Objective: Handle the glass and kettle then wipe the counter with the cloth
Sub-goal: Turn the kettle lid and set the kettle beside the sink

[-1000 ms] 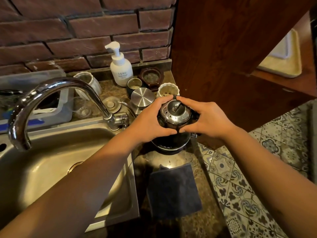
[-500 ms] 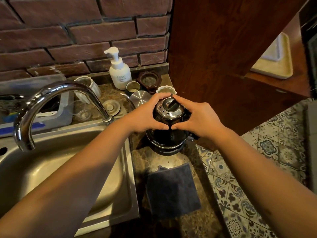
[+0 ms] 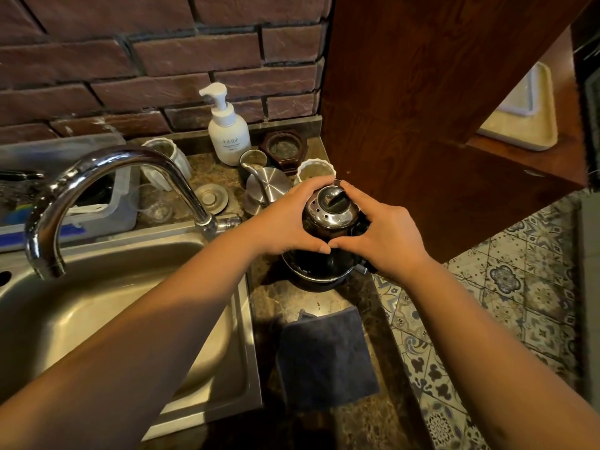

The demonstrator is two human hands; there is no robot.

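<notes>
1. Kettle step in hand: left hand (image 3: 287, 222) and right hand (image 3: 383, 237) are cupped round the dark glass kettle with steel lid (image 3: 328, 219), thumbs touching in front.
2. Kettle appears seated on its base, at the counter's back right.
3. Folded dark grey cloth (image 3: 324, 358) lies untouched on the brown stone counter (image 3: 367, 427), nearer the person.
4. Next move likely calls for releasing the kettle steadily, then taking the cloth.

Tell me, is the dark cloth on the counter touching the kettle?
Apart. The head view shows a strip of bare counter between the kettle and the cloth, which lies flat nearer the person.
</notes>
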